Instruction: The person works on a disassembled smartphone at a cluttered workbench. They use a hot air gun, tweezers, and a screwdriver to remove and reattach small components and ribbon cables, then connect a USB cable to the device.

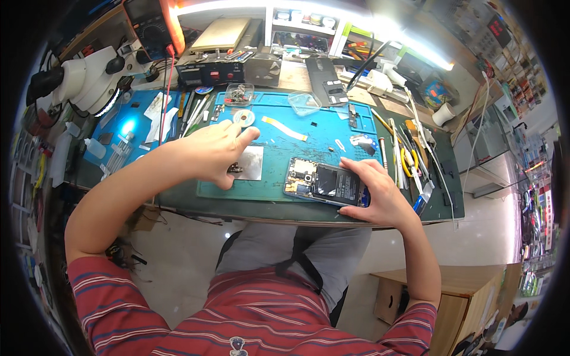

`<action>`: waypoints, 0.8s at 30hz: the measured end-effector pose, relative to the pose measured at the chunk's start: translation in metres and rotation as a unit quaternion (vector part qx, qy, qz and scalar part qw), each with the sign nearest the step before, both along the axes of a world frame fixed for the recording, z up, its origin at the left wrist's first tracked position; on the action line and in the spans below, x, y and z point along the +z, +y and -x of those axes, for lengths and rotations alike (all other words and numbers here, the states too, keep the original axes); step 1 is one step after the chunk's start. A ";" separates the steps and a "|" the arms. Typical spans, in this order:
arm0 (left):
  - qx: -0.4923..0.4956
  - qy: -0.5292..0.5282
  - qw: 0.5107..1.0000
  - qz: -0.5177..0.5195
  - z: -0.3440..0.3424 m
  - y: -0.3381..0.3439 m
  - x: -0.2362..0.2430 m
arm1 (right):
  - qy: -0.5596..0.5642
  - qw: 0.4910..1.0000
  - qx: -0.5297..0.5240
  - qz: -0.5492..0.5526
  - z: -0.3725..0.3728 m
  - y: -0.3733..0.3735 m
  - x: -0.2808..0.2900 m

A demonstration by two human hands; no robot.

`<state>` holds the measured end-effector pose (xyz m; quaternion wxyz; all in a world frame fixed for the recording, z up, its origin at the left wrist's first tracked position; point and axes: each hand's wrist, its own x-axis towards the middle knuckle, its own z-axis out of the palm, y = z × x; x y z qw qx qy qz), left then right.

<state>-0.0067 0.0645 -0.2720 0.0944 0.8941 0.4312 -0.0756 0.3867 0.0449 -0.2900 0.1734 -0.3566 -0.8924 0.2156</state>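
My left hand hovers at the left side of a square metal plate, thumb and forefinger apart over small metal bits, with a white spool just beyond. My right hand grips the right end of an opened phone lying on the blue-green mat, its board and black battery exposed. A yellow flex cable lies above the phone, near a clear lidded box and a small parts tray.
A white microscope and orange multimeter stand at left. Yellow pliers and long tools lie right of the mat. Power unit and shelves line the back. A wooden cabinet is below right.
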 end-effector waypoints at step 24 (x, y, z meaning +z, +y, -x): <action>0.125 -0.353 0.921 -0.110 0.049 -0.058 -0.053 | 0.005 0.991 -0.087 -0.099 0.010 -0.017 -0.020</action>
